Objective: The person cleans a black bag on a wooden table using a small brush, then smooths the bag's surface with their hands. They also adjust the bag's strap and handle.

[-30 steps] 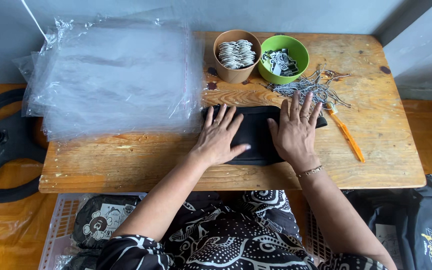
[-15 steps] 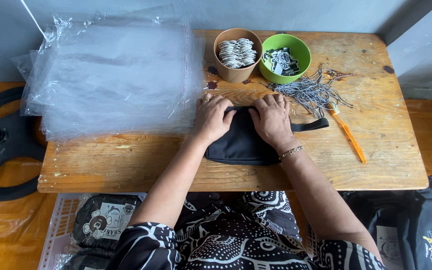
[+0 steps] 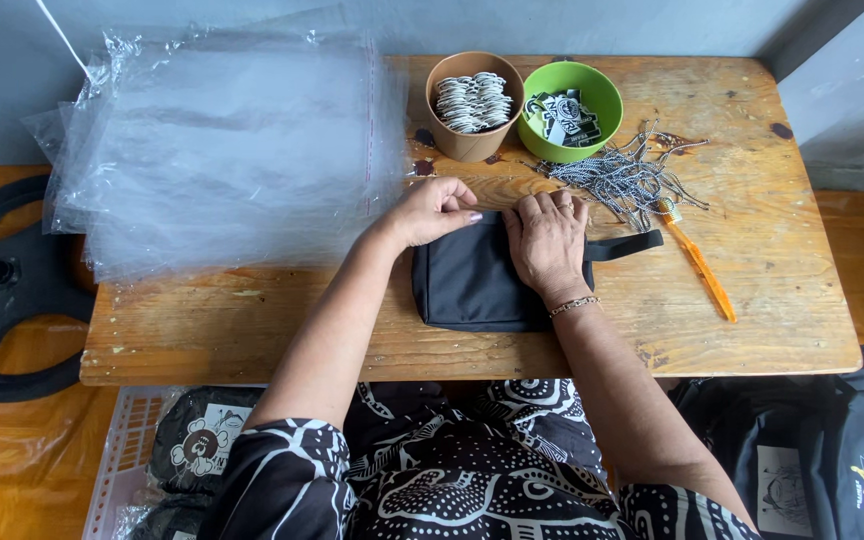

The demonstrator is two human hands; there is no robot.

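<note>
- Worn planks of a wooden bench [image 3: 252,320] fill the middle of the frame, with an orange floor showing at the lower left and right edges and a grey wall along the top.
- Right hand [image 3: 547,245] lies flat, fingers [image 3: 542,210] together and pressed down on the right part of a black rectangular fabric pouch [image 3: 467,285].
- Left hand [image 3: 432,210] sits at the pouch's upper left corner, its fingers curled loosely together and touching the top edge.
- Pouch lies at the centre of the frame, near the bench's front edge; its black strap [image 3: 624,245] sticks out to the right.
- Just right of the strap lies an orange plastic tool [image 3: 697,265].
- Above the hands is a heap of black-and-white cords [image 3: 622,180].
- At the upper centre stand a brown paper cup of white tags [image 3: 470,105] and a green bowl of dark tags [image 3: 570,110], side by side.
- Clear plastic bags [image 3: 222,150] are stacked across the upper left.
</note>
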